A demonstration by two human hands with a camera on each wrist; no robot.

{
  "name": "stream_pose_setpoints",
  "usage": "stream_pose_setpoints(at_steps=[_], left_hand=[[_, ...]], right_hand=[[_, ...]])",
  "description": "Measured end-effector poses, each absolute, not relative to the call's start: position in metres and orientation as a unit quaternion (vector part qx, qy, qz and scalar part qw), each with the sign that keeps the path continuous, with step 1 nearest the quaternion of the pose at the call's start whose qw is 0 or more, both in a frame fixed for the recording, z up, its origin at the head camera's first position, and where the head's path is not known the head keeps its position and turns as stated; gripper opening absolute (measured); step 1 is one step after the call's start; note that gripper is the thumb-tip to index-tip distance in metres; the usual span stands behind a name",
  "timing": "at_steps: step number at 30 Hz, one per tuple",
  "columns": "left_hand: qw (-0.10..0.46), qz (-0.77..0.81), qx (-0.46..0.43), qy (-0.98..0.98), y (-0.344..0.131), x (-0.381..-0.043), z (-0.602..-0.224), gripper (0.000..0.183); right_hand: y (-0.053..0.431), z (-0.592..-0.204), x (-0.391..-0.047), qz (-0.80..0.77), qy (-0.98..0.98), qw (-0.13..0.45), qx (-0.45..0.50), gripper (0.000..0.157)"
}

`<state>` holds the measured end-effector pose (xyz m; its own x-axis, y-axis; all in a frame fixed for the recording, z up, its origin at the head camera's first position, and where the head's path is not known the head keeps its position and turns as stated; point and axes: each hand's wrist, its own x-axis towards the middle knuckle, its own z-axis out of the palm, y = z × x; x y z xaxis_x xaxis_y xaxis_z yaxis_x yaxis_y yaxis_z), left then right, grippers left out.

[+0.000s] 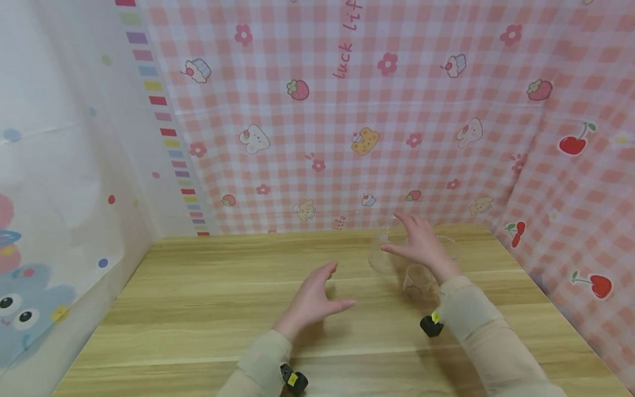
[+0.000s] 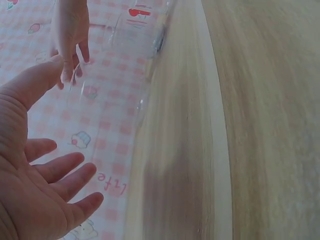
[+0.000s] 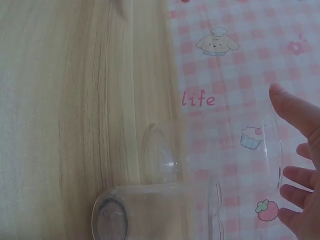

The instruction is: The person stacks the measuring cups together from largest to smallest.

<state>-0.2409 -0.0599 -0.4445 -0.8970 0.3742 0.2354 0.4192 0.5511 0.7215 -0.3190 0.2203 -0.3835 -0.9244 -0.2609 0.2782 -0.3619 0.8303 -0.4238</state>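
Observation:
My right hand (image 1: 421, 245) hovers by the rim of a tall, clear container (image 1: 378, 256) at the back right of the wooden table. Its thumb and fingers stand apart; in the right wrist view they are near the rim of that transparent container (image 3: 215, 150), and contact is hard to tell. Below the right hand stands a smaller clear cup (image 1: 415, 284) with a dark ring at its base. My left hand (image 1: 310, 300) is over the middle of the table, thumb and fingers spread, holding nothing. In the left wrist view its palm (image 2: 30, 195) shows bare.
Another transparent rim (image 1: 450, 248) shows behind the right wrist, partly hidden. A pink checked cloth (image 1: 322, 121) hangs along the table's back edge, with more cloth at both sides. A black wrist camera (image 1: 431, 326) is on the right sleeve, another (image 1: 295, 380) on the left.

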Motion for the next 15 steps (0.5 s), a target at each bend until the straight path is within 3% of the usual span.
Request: stream_pose_setpoints(at_steps=[15], left_hand=[[0.022,-0.429,-0.217,-0.876,-0.0508,-0.2441,-0.4439,0.093]], right_hand=[[0.2215,-0.3857,-0.3278,0.227,-0.959,0.072,0.15,0.098]])
